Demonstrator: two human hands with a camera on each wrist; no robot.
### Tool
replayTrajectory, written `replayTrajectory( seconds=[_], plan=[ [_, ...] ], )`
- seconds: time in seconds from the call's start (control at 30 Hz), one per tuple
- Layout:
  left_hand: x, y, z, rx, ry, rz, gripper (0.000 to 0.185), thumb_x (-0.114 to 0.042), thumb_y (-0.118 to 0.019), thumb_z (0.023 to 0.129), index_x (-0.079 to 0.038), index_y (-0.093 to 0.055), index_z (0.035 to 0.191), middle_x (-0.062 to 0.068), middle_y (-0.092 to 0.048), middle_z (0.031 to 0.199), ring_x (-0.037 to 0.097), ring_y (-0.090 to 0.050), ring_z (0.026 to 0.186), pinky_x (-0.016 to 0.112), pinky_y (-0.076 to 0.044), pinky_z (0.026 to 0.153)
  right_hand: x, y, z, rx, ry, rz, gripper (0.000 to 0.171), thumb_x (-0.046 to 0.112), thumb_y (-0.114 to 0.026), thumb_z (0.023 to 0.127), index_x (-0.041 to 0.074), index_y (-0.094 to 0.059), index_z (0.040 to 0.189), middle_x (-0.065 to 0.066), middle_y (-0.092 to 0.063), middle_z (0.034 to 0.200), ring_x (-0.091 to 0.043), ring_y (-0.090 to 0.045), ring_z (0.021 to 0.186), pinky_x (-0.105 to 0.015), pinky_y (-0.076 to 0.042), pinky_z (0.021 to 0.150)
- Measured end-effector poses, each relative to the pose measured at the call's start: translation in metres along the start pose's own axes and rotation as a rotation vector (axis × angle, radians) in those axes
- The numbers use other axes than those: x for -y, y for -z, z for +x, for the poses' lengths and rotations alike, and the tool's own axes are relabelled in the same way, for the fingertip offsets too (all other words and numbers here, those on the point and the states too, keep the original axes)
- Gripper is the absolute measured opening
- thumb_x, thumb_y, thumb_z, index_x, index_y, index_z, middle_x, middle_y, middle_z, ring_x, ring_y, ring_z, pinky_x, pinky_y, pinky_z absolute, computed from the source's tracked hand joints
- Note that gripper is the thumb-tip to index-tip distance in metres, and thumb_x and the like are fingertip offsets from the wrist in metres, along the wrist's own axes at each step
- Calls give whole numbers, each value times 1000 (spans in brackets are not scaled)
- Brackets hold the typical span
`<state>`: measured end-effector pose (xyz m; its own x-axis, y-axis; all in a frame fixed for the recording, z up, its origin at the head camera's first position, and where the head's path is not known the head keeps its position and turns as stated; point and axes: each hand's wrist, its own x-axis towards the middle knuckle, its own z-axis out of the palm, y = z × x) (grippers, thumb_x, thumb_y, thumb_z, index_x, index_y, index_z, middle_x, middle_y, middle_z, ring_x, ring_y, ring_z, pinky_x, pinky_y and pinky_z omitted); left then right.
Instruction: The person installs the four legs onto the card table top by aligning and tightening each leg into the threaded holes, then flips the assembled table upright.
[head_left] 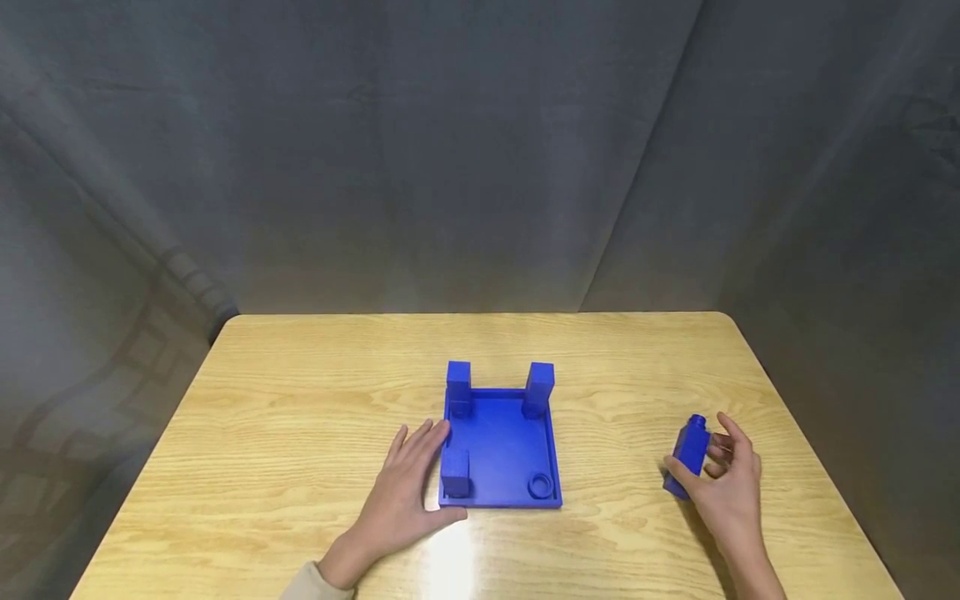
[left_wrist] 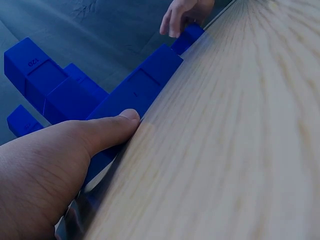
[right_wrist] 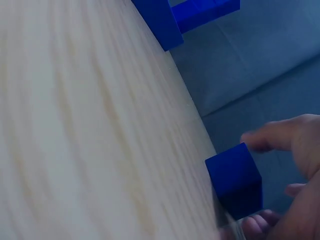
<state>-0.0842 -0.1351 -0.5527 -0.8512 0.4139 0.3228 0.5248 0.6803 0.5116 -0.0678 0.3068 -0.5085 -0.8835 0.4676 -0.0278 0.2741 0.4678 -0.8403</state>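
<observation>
My right hand (head_left: pixel 731 483) curls its fingers around the blue peg block (head_left: pixel 691 454), lying well right of the blue base plate (head_left: pixel 501 450), which my flat, spread left hand (head_left: pixel 405 487) steadies.

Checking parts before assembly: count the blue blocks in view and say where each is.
4. Three stand on the blue tray: far-left corner, far-right corner, near-left corner. The fourth block is in the right hand.

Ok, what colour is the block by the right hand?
Blue, same as the tray; the block shows best in the head view.
</observation>
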Motion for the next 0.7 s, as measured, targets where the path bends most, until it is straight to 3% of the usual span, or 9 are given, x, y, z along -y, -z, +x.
replayTrajectory(
  seconds=[0.13, 0.33, 0.47, 0.6, 0.7],
  plan=[
    [0, 0, 0, 1, 3, -2, 121, -63, -92, 78, -9, -38, 172, 9, -47, 174, 36, -40, 162, 46, -5, 141, -3, -1, 0, 56, 45, -23, 109, -13, -83, 89, 1, -18, 175, -31, -36, 150, -30, -49, 120, 6, -35, 81],
    [0, 0, -1, -1, 6, -2, 120, -63, -92, 78, -9, -39, 172, 8, -48, 173, 36, -41, 162, 44, -4, 141, -9, 0, 1, 71, 152, -3, 104, -15, -80, 91, -1, -20, 174, -32, -47, 146, 8, -45, 105, 5, -38, 85],
    [1, 0, -1, -2, 7, 2, 120, -63, -91, 79, -9, -39, 172, 8, -48, 173, 36, -41, 162, 44, -5, 141, -11, -1, 1, 56, 177, 0, 97, -13, -79, 94, -1, -24, 174, -31, -54, 141, 17, -46, 102, 5, -39, 86],
    [1, -1, -1, -2, 7, 0, 120, -63, -91, 78, -9, -39, 172, 8, -48, 173, 36, -40, 162, 45, -5, 141, -11, 1, 2, 54, 157, -28, 95, -6, -82, 96, 1, -26, 173, -30, -59, 139, 18, -46, 100, 4, -39, 84],
    [1, -1, 0, -3, 3, 1, 121, -63, -92, 78, -9, -39, 172, 8, -48, 173, 36, -40, 162, 45, -5, 141, -10, 4, 1, 71, 129, -92, 103, 4, -90, 92, 2, -26, 174, -28, -61, 136, 5, -52, 102, 2, -40, 80]
  ],
)
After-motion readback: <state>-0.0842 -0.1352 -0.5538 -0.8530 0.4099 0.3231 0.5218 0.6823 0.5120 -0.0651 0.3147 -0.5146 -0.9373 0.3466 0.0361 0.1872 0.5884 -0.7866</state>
